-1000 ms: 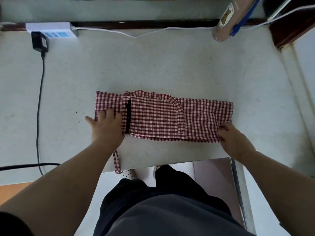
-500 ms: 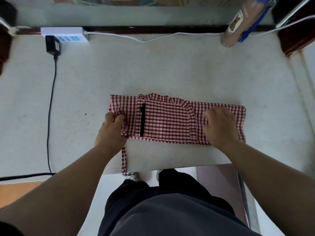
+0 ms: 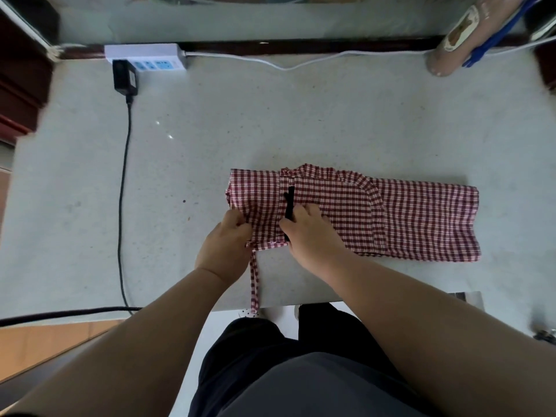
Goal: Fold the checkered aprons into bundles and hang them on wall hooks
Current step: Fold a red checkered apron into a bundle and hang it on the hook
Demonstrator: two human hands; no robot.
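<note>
A red-and-white checkered apron [image 3: 421, 218] lies folded into a long flat strip near the front edge of the pale table [image 3: 270, 130]. A black strip [image 3: 289, 206] runs across its left part. One checkered tie strap [image 3: 254, 284] hangs over the table's front edge. My left hand [image 3: 225, 245] pinches the cloth at the strip's near left corner. My right hand [image 3: 310, 233] lies on the apron just right of the black strip, fingers pressing down on the cloth. No wall hooks are in view.
A white power strip [image 3: 147, 57] with a black adapter [image 3: 125, 76] sits at the back left; its black cable [image 3: 122, 206] runs down the table's left side. A white cord [image 3: 301, 66] trails along the back. A tan bag-like object [image 3: 460, 37] stands back right.
My right hand has slid from the apron's right end to its left part, next to the black strip. My left hand has gone from lying flat to pinching the left corner.
</note>
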